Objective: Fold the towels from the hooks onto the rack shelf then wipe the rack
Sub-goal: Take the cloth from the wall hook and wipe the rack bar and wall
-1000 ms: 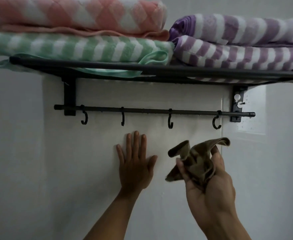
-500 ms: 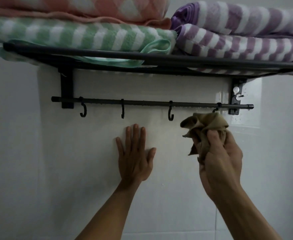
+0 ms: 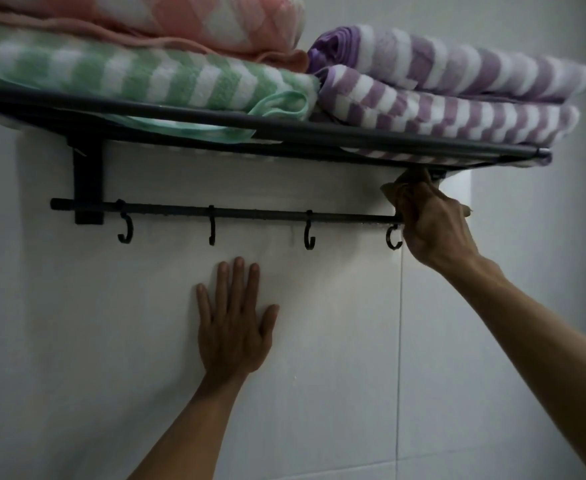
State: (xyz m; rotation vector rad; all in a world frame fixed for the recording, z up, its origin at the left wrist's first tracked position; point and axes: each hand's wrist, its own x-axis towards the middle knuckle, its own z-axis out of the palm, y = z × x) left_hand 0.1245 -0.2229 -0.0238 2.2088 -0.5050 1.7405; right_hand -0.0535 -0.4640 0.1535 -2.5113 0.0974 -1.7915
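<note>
A black wall rack carries folded towels: a green striped towel under a pink towel on the left, and two purple striped towels on the right. Below the shelf runs a black hook bar with several empty hooks. My right hand grips a crumpled brown cloth pressed against the bar's right end and the right bracket, which it hides. My left hand lies flat on the wall below the bar, fingers spread, holding nothing.
The white tiled wall fills the view below and beside the rack. A corner of the green striped towel droops through the shelf bars near the middle. The left bracket stands out from the wall.
My right hand has risen and moved right with the brown cloth, from below the hooks up to the bar's right end under the shelf. My left hand stays flat on the wall.
</note>
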